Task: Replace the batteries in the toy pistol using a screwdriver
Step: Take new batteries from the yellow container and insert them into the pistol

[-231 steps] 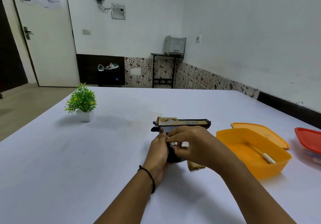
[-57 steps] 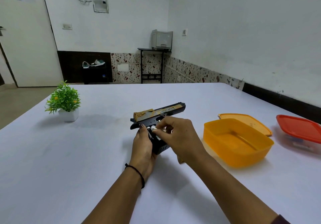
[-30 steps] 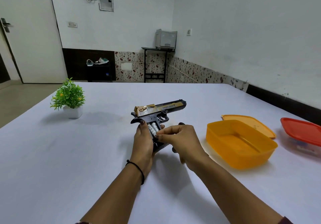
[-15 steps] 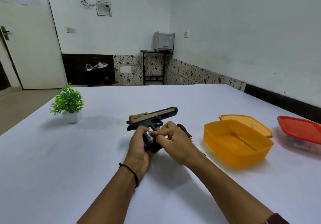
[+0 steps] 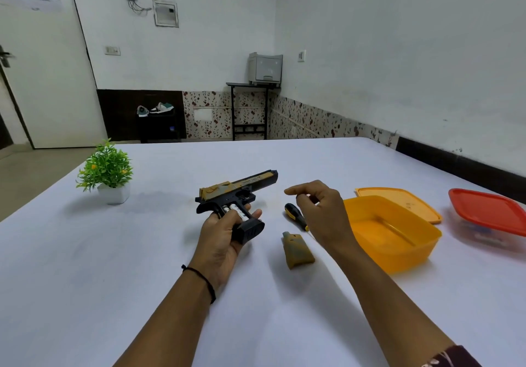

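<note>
My left hand (image 5: 220,235) grips the black and gold toy pistol (image 5: 242,190) by its handle, muzzle pointing away to the right. The grip's side is uncovered and white batteries (image 5: 232,210) show inside it. The gold grip cover (image 5: 298,250) lies loose on the table to the right. A black and yellow screwdriver (image 5: 294,215) lies just behind it. My right hand (image 5: 321,210) hovers above the screwdriver with fingers loosely curled and holds nothing that I can see.
An open orange container (image 5: 398,248) stands to the right, its orange lid (image 5: 398,200) behind it. A red-lidded box (image 5: 489,213) is at the far right. A small potted plant (image 5: 106,170) stands at the left on the white table (image 5: 113,267).
My right hand has left the pistol's grip and moved right, above the screwdriver. The batteries and the loose cover are now in plain sight. My left hand still holds the pistol.
</note>
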